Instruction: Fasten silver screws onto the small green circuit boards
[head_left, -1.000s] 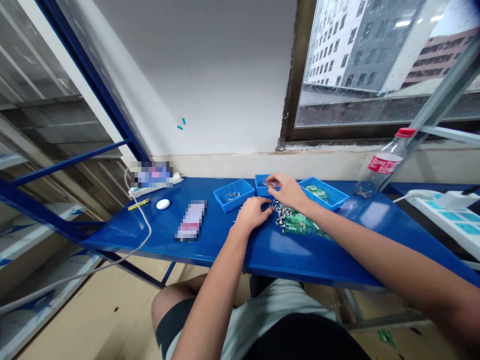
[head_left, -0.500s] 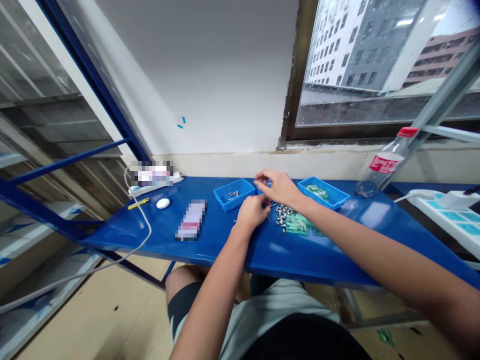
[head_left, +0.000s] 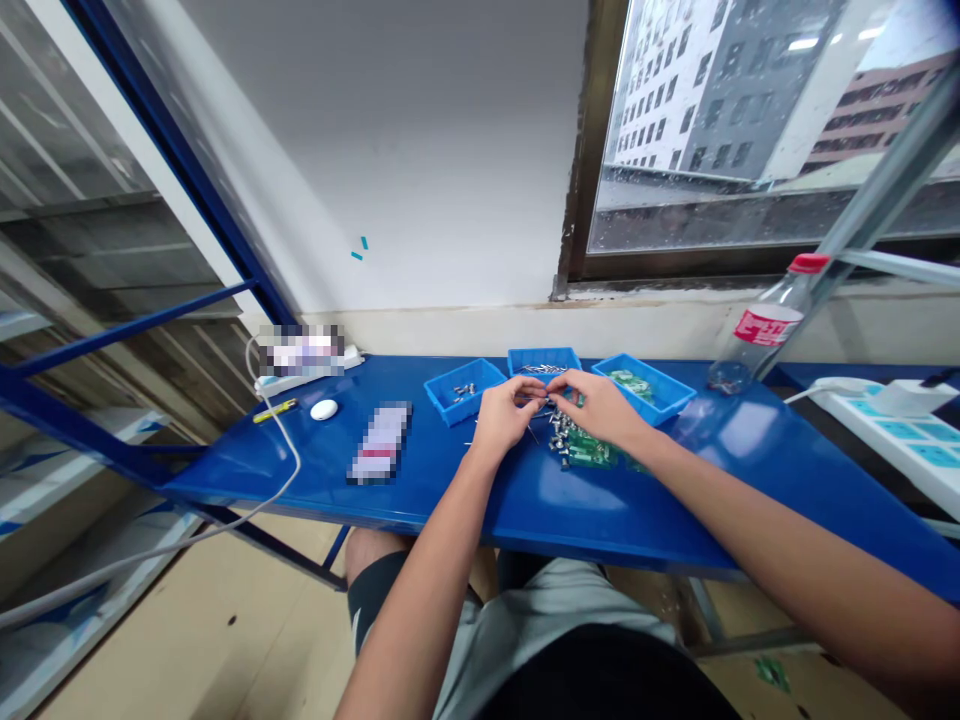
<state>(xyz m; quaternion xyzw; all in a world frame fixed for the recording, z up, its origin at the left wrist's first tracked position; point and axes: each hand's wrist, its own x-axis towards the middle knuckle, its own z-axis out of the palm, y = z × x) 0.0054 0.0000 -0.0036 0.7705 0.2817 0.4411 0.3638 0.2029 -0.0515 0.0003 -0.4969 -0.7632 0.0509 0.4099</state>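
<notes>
My left hand (head_left: 510,412) and my right hand (head_left: 589,402) meet fingertip to fingertip above the blue table. Both are closed in a pinch, and what sits between the fingers is too small to make out. Just beyond them stands a blue bin (head_left: 541,356) with thin metal pieces in it. Left of my hands, another blue bin (head_left: 459,400) holds a few small metal parts. A third bin (head_left: 660,408), at the right, contains green-and-clear packets. Under my right hand lie a pile of small metal parts (head_left: 559,440) and green packets (head_left: 592,450).
A phone (head_left: 380,443), a white oval object (head_left: 324,409) and a yellow cutter (head_left: 275,411) lie at the left by a white cable (head_left: 294,455). A clear bottle (head_left: 769,325) with a red cap stands at the right, near a white power strip (head_left: 900,430).
My right hand has come down and toward me from over the far bin, uncovering it. My left hand has turned slightly, and the fingertips of both hands now meet.
</notes>
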